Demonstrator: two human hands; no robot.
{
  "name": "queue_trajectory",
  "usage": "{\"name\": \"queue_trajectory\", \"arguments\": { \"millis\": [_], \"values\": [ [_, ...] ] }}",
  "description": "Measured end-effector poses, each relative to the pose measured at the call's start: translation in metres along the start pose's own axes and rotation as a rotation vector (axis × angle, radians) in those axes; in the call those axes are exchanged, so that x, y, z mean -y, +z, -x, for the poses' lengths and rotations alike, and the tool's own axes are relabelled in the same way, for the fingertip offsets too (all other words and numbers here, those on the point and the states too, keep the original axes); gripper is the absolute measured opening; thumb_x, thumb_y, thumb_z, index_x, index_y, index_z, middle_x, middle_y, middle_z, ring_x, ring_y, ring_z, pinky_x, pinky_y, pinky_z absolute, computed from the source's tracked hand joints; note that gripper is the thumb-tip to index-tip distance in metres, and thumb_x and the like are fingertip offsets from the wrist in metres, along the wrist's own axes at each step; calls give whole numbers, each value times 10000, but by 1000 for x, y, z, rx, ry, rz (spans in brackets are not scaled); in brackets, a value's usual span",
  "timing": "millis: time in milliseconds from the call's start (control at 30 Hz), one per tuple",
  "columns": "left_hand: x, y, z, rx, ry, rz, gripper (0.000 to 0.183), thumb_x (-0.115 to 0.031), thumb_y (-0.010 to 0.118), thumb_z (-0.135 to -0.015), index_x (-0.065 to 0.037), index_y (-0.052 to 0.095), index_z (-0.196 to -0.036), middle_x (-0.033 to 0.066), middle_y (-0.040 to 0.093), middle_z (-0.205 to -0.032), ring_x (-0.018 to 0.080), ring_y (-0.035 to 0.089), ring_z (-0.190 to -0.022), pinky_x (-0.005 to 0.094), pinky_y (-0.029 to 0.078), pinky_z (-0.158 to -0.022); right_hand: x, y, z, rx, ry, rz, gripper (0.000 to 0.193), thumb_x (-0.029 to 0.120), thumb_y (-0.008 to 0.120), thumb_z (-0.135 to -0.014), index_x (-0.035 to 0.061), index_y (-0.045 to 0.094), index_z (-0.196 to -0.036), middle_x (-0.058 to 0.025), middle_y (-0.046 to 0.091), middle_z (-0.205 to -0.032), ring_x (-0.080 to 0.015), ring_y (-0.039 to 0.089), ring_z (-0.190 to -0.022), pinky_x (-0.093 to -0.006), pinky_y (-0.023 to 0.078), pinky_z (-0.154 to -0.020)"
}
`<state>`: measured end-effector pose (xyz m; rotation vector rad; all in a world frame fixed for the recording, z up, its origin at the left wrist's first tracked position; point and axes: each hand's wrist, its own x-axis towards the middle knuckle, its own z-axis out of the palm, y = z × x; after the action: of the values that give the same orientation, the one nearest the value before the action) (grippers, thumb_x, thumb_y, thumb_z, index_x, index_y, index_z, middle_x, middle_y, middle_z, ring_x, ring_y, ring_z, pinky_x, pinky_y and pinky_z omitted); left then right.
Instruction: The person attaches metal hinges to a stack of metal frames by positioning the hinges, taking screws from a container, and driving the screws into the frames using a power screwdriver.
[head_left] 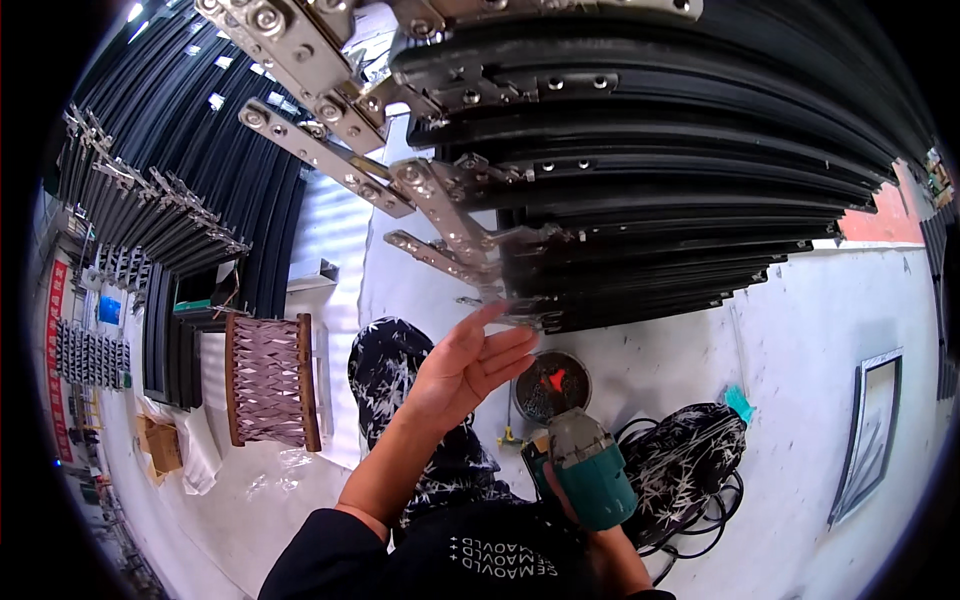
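Note:
My left hand (468,368) is raised with its palm up and its fingers stretched out, holding nothing. Its fingertips reach the lower end of a row of black metal profiles (640,245), just below the silver hinge arms (440,210) that stick out from their left ends. In my right hand (562,490) is a teal power drill (605,490) with a grey front housing, held low between my knees. The drill body hides most of that hand's fingers. Right beyond the drill stands a round bowl (535,402) of small dark fasteners with a red piece in it.
A black cord (715,535) loops around my right knee. At left stand a woven brown stool (270,382), a cardboard box (160,443) and more racked black profiles (270,240). A dark rectangular frame (866,435) lies at right, and a turquoise brush-like item (739,403) beside my knee.

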<state>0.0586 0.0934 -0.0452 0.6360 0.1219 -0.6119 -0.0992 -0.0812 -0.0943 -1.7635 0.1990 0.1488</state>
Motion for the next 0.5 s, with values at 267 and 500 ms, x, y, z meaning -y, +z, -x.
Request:
{"name": "queue_trajectory", "arguments": {
  "millis": [267,500],
  "values": [
    [-17,1,4,260,-161,-162,547,-246,415,-987,55,226,-1403,265,613,-1088,355,586,-1085,431,462,-939,3,-22,-15,404,-230,295,333,39,524,-870,-61,533,-1187,-119,635,-1080,-184,641,-926,-290,527,-792],
    [-24,6,2,307,-238,-279,492,-233,410,-988,97,335,-1345,260,635,-1021,335,614,-1042,383,505,-894,-2,-32,-19,387,-189,-59,314,-47,618,-795,-80,573,-1104,-83,663,-969,-124,643,-822,-243,533,-689]
  ]
}}
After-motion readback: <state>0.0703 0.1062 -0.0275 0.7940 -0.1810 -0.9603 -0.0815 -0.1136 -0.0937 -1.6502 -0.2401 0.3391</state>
